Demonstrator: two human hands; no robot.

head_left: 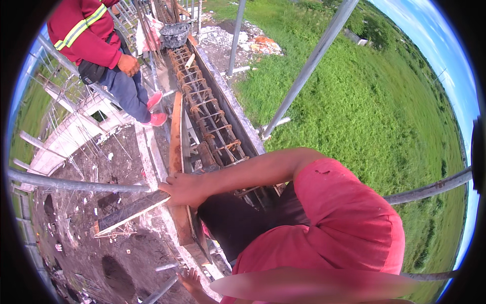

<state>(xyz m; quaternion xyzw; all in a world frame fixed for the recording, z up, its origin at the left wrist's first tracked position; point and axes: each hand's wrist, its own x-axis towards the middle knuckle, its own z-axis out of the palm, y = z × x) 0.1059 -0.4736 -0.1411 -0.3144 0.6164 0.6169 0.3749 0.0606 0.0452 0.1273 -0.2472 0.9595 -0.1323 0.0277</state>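
My right hand (pixel 183 189) reaches across from the right and is closed over the edge of a long upright wooden board (pixel 176 134). Right at its fingers, the end of a short dark-faced board (pixel 132 214) sticks out to the left; whether the hand grips this piece too is hidden. Low in the picture, my left hand (pixel 190 281) is open, fingers spread, holding nothing, close to a metal pipe (pixel 161 291). Beyond my right forearm, a rusty rebar cage (pixel 206 104) lies inside a long formwork trough.
A co-worker in a maroon top with reflective stripes (pixel 83 33) stands at the far left. A dark bucket (pixel 176 35) sits at the trough's far end. Scaffold pipes (pixel 309 68) cross on both sides. Muddy ground (pixel 116 243) lies well below on the left, grass (pixel 344 106) on the right.
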